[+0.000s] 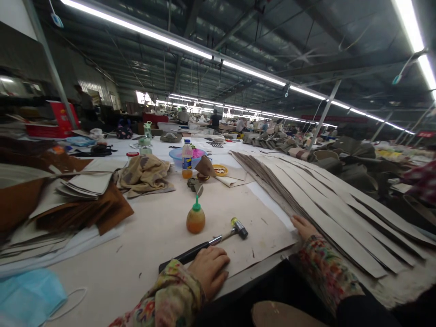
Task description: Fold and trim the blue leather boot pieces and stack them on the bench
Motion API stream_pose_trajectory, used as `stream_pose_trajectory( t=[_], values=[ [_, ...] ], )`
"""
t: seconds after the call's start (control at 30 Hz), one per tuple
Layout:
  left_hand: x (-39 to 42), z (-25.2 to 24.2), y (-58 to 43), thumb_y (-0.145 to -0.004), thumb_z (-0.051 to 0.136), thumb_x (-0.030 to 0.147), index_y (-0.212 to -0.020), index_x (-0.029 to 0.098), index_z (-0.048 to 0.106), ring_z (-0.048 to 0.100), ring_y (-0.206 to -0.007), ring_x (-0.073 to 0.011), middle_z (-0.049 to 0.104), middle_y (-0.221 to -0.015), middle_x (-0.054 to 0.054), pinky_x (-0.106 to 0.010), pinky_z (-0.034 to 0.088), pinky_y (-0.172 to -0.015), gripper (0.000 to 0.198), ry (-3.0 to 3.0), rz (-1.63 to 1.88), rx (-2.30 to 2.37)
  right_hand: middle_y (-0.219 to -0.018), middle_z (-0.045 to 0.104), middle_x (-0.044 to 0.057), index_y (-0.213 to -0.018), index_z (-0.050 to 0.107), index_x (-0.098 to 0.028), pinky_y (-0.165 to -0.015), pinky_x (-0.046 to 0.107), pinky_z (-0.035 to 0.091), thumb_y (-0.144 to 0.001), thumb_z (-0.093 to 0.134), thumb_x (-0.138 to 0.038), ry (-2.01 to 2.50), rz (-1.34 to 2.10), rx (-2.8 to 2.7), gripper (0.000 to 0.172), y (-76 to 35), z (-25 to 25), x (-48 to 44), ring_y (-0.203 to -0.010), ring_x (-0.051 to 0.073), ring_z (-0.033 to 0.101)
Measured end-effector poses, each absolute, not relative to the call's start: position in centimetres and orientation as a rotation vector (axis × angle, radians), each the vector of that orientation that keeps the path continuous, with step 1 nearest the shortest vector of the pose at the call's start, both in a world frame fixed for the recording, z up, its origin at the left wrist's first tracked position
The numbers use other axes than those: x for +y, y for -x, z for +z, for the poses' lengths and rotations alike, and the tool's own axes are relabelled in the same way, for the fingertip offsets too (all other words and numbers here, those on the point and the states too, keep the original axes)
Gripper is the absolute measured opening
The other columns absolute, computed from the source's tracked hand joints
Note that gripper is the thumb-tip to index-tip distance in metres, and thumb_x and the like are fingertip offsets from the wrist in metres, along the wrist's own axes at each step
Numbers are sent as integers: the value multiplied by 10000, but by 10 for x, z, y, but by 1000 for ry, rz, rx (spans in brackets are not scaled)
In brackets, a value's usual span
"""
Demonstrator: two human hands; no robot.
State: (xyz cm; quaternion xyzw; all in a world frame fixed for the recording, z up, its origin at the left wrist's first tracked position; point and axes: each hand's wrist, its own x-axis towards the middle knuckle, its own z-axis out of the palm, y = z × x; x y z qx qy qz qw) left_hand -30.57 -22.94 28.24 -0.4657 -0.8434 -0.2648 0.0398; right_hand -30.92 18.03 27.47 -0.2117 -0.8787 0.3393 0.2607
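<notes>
My left hand (pixel 211 269) lies palm down on the pale work sheet (pixel 235 204), fingers loosely stretched and holding nothing. Just beyond it is a hammer (pixel 197 250) with a black handle and a yellow-and-black head. Farther off stands a round squeeze bottle (pixel 195 221) with a green nozzle and amber liquid inside. Over at the right, my right hand (pixel 304 227) rests with its fingers apart at the sheet's right edge, beside a fanned stack of pale strips (pixel 313 195). It grips nothing that I can see; its palm side is hidden.
Brown and white pieces (pixel 85 195) are piled at the left, near a camouflage cloth (pixel 145 175). A drink bottle (pixel 187 159), a blue basin (pixel 173 155) and a yellow dish (pixel 220 170) stand farther back. A blue face mask (pixel 30 295) lies near left.
</notes>
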Motion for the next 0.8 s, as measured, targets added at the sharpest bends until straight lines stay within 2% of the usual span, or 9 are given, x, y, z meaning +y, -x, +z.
stream_pose_trajectory(
  t=[0.1,0.2,0.27,0.33,0.43,0.57,0.7,0.8],
  values=[
    [-230,283,306,-776,422,297,-1029,266,473,409,-1014,-160,491,-1071,23,-344,311,-853,261,1441,-793,-2590,-1041,531,153,-1063,547,-78,-777,361,464,-665,488,-428,503,900,-2394,533,303,293,155,-911,229,537],
    [-229,283,307,-779,418,296,-1037,259,484,410,-1019,-163,490,-1080,12,-344,315,-853,270,1439,-767,-2602,-1145,466,117,-1114,528,-155,-738,325,482,-738,454,-413,102,813,-2457,462,303,304,94,-1017,214,475],
    [-227,282,307,-772,420,288,-1037,244,501,408,-1027,-170,493,-1084,-6,-346,314,-863,280,1423,-765,-2611,-1189,437,111,-1150,514,-177,-893,377,401,-756,462,-371,-173,672,-2521,442,308,301,50,-1108,216,407],
    [-228,284,305,-759,429,279,-1023,224,521,411,-1029,-177,497,-1086,-24,-345,320,-875,285,1415,-799,-2632,-1238,395,108,-1174,503,-199,-971,402,315,-748,491,-340,-355,596,-2608,449,315,292,17,-1159,225,357],
    [-237,295,297,-750,441,269,-998,194,536,440,-994,-157,517,-1043,-32,-310,350,-883,276,1426,-933,-2654,-1263,355,118,-1160,516,-218,-957,404,323,-742,504,-335,-395,607,-2745,434,325,274,-6,-1149,240,372],
    [-265,330,299,-781,424,325,-1024,178,533,463,-978,-134,527,-1033,-37,-266,363,-899,304,1297,-952,-2659,-1193,400,109,-1020,587,-199,-927,361,360,-744,501,-351,-326,666,-2676,327,327,263,-5,-1084,215,425],
    [-293,361,335,-750,457,378,-1096,126,504,479,-960,-184,505,-1093,-82,-336,359,-910,431,940,-875,-2799,-1179,404,103,-957,603,-203,-947,386,335,-736,500,-407,-295,606,-2638,318,328,256,5,-1104,232,397],
    [-300,364,371,-655,568,379,-1206,64,411,483,-947,-236,441,-1162,-143,-397,370,-883,655,699,-1088,-2908,-1164,408,112,-943,606,-194,-945,394,338,-726,490,-451,-264,599,-2656,356,333,249,11,-1103,239,398]
  ],
)
